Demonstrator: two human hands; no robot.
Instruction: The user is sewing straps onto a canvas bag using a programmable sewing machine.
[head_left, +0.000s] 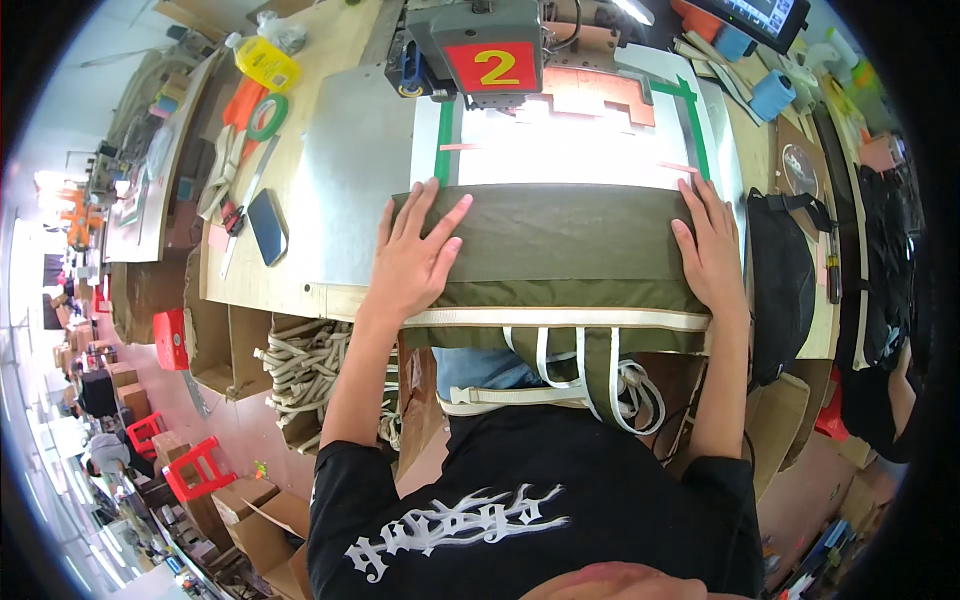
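My left hand (415, 245) lies flat on the left part of an olive-green fabric panel (560, 235), its fingers spread. On the panel's right edge rests my right hand (713, 245), fingers stretched forward and thumb apart. The panel's far edge lies straight along a brightly lit white area framed by green tape (445, 140). White trim (560, 318) runs along the fabric near the table's front edge. Olive and white straps (600, 375) hang down toward my lap. Beyond my hands is a grey sewing machine head (475, 50) with a red plate.
On the left lie a phone (267, 228), red-handled scissors (233, 218), a green tape roll (267, 117) and a yellow bottle (263, 63). A black pouch (783, 285) and blue thread spool (772, 95) are at right. Bundled cords (305, 370) fill a box below the table.
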